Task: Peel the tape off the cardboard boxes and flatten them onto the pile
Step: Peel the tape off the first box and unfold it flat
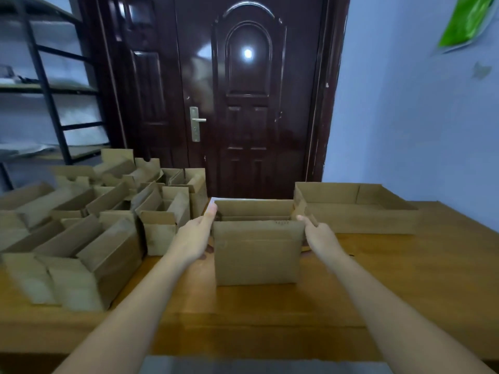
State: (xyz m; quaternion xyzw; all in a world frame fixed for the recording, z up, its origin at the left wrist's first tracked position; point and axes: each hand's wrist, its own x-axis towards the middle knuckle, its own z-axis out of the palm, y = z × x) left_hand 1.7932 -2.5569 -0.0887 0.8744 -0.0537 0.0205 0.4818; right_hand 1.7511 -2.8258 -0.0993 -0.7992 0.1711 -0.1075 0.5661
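Observation:
A small open cardboard box stands upright in the middle of the wooden table. My left hand lies against the box's left side, thumb stretched up to the top left corner. At the opposite side my right hand holds the box, its thumb on the top right corner; the fingers are hidden behind the wall. The front flap stands up and the inside looks empty. No tape shows from here.
Several open cardboard boxes crowd the table's left half. A wide shallow cardboard tray sits at the back right. A dark door stands behind the table, and a metal shelf rack is at the left.

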